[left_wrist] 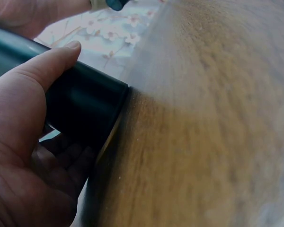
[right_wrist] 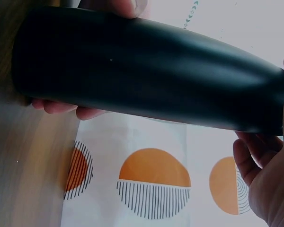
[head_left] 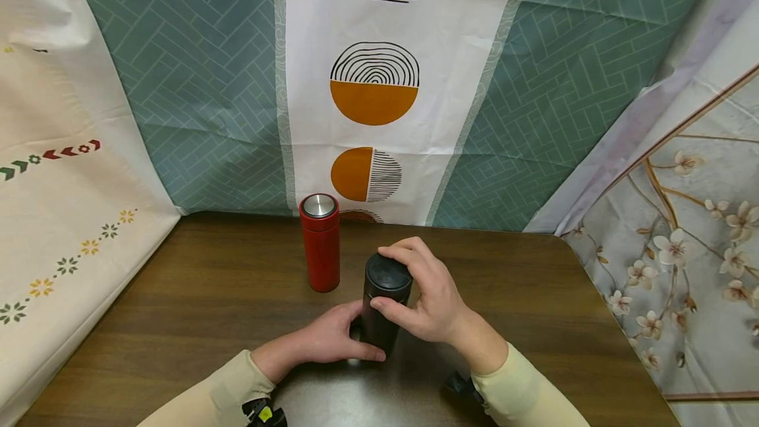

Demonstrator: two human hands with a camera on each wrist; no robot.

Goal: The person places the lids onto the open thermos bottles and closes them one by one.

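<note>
A black thermos bottle [head_left: 380, 321] stands upright on the brown wooden table, its dark lid [head_left: 389, 271] on top. Low on its body, my left hand [head_left: 329, 337] grips it, thumb on the near side and fingers round the back. My right hand [head_left: 431, 292] holds the top at the lid, with the thumb in front and the fingers at the far rim. In the left wrist view the base of the bottle [left_wrist: 87, 101] meets the table. Across the right wrist view stretches the bottle's smooth side [right_wrist: 146, 68], a hand at each end.
Behind and left of the black bottle stands a red thermos bottle [head_left: 323, 256] with a silver-topped lid. The wooden table [head_left: 196, 295] ends at a patterned cloth [head_left: 225, 117] hanging behind it. Printed cloths [head_left: 700, 282] also line the left and right sides.
</note>
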